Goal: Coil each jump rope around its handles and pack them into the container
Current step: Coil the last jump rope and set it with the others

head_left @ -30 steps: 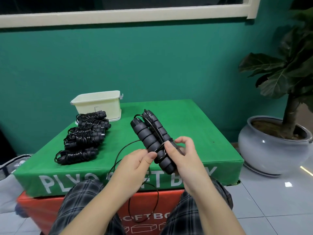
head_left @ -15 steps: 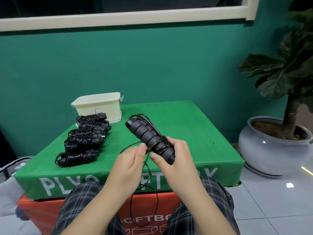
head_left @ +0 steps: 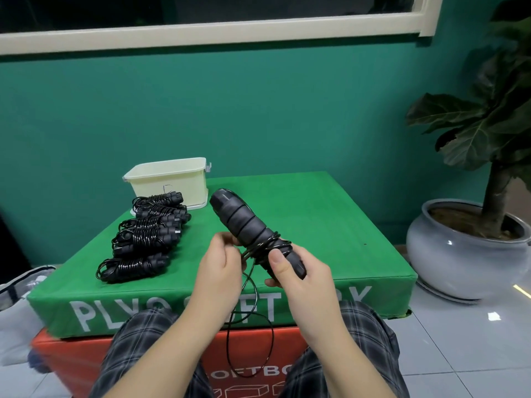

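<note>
My right hand grips the near end of a pair of black foam jump rope handles, held side by side and pointing up and away over the green box. A few turns of thin black cord wrap them just above my thumb. My left hand pinches the cord beside the handles. The loose cord hangs in a loop between my knees. Several coiled black jump ropes lie in a row on the box's left side. The cream container stands behind them.
The green soft box sits on a red one; its right half is bare. A grey pot with a large-leaved plant stands on the tiled floor at right. A white bag lies at far left.
The handles have tilted lower and further left. More cord is wound around their near end, and my left hand has carried the cord round them. The hanging loop has shortened.
</note>
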Tool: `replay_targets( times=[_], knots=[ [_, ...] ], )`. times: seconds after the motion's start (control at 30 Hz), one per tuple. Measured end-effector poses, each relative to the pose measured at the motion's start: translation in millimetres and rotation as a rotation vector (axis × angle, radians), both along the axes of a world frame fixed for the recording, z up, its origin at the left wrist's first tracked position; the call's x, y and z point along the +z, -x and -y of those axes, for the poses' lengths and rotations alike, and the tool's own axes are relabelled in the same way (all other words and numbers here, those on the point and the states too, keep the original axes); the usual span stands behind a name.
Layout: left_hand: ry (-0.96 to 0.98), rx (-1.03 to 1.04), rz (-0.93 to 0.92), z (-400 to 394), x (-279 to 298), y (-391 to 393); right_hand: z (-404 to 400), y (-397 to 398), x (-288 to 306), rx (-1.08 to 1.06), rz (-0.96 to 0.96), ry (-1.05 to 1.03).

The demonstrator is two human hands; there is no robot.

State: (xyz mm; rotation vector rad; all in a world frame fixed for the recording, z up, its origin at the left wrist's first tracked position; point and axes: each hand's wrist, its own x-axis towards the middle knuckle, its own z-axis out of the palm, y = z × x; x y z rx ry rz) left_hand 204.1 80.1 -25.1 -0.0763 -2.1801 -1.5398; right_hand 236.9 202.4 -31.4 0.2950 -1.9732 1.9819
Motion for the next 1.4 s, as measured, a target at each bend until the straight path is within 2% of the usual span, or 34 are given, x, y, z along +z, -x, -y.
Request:
replay_targets(
  times=[0.23,0.43,0.6,0.73,0.87,0.97,1.1,1.2,1.3,1.4],
  knots=[
    [0.056,-0.002,-0.103,-10,5,-7,1,-3,5,0.183,0.187,0.393],
    [0.184,-0.105,-0.225,2,-8,-7,-5,0,9,0.15,0.272,0.395],
    [0.181,-0.266,-0.199,6,-8,-9,-4,-2,9,0.012,0.17,0.348],
    [0.25,-0.3,-0.171,13,-4,-7,-6,-3,11,-0.053,0.079,0.312],
    [0.397,-0.257,-0.166,17,-1,-10,-9,-2,11,-0.055,0.101,0.311],
    [0.388,-0.194,-0.175,13,-1,-12,-10,5,6,-0.073,0.093,0.208],
    [0.373,-0.089,-0.187,12,1,-12,-13,7,0,-0.031,0.073,-0.159],
    [0.403,-0.073,-0.175,11,4,-13,-9,5,-4,-0.133,0.014,-0.421],
    [0.442,-0.085,-0.155,9,6,-16,-11,5,-4,-0.251,-0.057,-0.512],
    [0.44,-0.126,-0.114,11,10,-15,-12,4,-4,-0.256,-0.11,-0.534]
  ],
)
